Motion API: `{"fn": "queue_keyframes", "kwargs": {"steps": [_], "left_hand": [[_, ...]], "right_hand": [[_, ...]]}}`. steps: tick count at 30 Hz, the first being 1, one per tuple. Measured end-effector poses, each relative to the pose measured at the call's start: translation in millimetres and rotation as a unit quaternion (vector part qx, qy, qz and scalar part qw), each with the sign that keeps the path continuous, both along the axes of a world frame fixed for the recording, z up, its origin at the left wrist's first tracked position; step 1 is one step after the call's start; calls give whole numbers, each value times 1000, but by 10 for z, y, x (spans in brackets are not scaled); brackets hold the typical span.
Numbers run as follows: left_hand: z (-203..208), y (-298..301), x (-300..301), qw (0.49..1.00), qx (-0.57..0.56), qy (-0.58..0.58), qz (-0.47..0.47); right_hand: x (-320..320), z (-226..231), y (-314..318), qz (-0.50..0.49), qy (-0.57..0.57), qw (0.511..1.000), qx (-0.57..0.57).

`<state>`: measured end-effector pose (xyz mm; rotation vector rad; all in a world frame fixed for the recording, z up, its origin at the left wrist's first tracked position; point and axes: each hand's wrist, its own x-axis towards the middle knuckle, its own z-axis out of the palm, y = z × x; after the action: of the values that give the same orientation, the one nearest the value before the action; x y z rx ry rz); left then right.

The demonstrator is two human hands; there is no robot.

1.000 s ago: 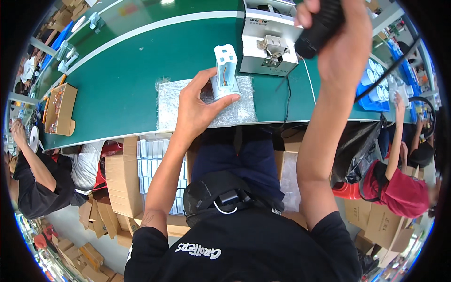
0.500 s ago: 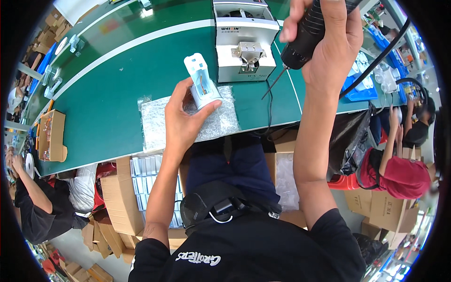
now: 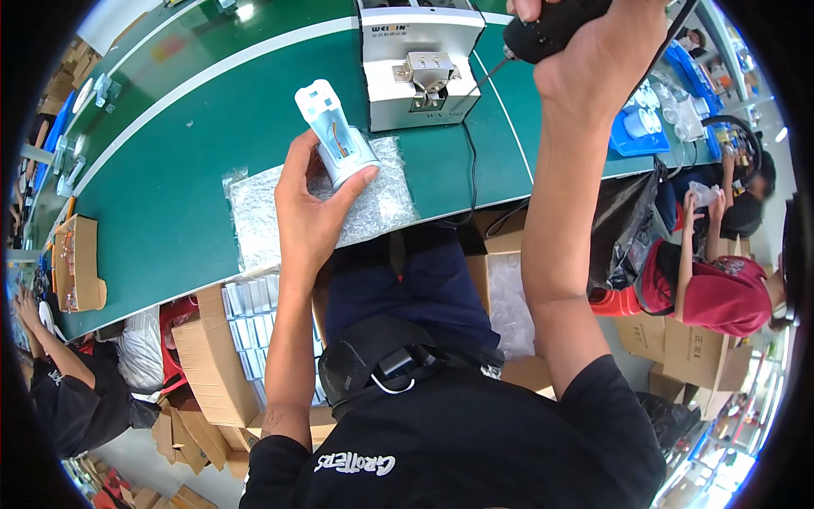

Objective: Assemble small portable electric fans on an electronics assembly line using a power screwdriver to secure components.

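Note:
My left hand (image 3: 307, 208) is wrapped round the base of a white and light-blue plastic housing (image 3: 363, 154), thumb on its near side. The housing tilts up, its open side showing a thin orange-brown wire inside. At the upper right my right hand (image 3: 604, 72) grips a black electric screwdriver (image 3: 551, 32), partly cut off by the picture's edge. Its long thin bit points down and left, overlapping the front of a white and grey screw feeder (image 3: 381, 103). Whether the bit touches the feeder, or carries a screw, I cannot tell.
A bubble-wrap sheet (image 3: 259, 222) lies on the green bench (image 3: 161, 216) under my left hand. At the left stands a cardboard box (image 3: 85, 263) of small parts. A blue tray (image 3: 627, 144) with white parts sits at the right. Co-workers sit on both sides.
The screwdriver has moved up, and its bit now crosses the feeder's front instead of hanging beside it. My left hand still holds the housing. The whole view has shifted slightly.

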<state>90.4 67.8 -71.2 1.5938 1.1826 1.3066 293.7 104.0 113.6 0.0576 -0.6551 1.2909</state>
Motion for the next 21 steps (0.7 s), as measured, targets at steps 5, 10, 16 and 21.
{"fn": "queue_keyframes", "kwargs": {"steps": [5,10,16,21], "left_hand": [[-10,-17,-5,1000,4,-4,2],[13,-34,-5,1000,-5,-5,-3],[49,-38,3,1000,-15,-5,-15],[19,-40,-30,1000,-21,-1,-13]], "right_hand": [[95,-14,178,-477,-370,787,126],[95,66,308,-455,-365,790,191],[36,-69,579,-348,-349,848,195],[-177,202,153,-225,-316,921,33]]}}
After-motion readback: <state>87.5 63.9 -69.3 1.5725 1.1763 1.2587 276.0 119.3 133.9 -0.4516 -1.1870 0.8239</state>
